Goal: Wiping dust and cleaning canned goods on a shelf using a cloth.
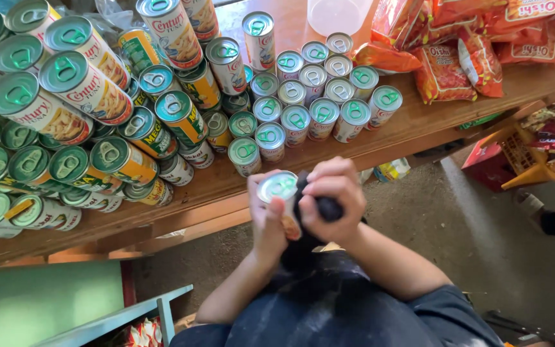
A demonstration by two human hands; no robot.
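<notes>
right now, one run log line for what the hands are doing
left hand: holds small can | right hand: presses dark cloth on can | wooden shelf: upright and stacked cans | snack bags: far right

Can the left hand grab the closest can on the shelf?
Probably not right away: the left hand is already holding a can. The nearest shelf can stands just ahead at the wooden shelf's edge, with nothing between.

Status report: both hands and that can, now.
Left hand gripping small can upright. Right hand pressing dark cloth against can's side. Stacked cans crowd wooden shelf just ahead.
</notes>
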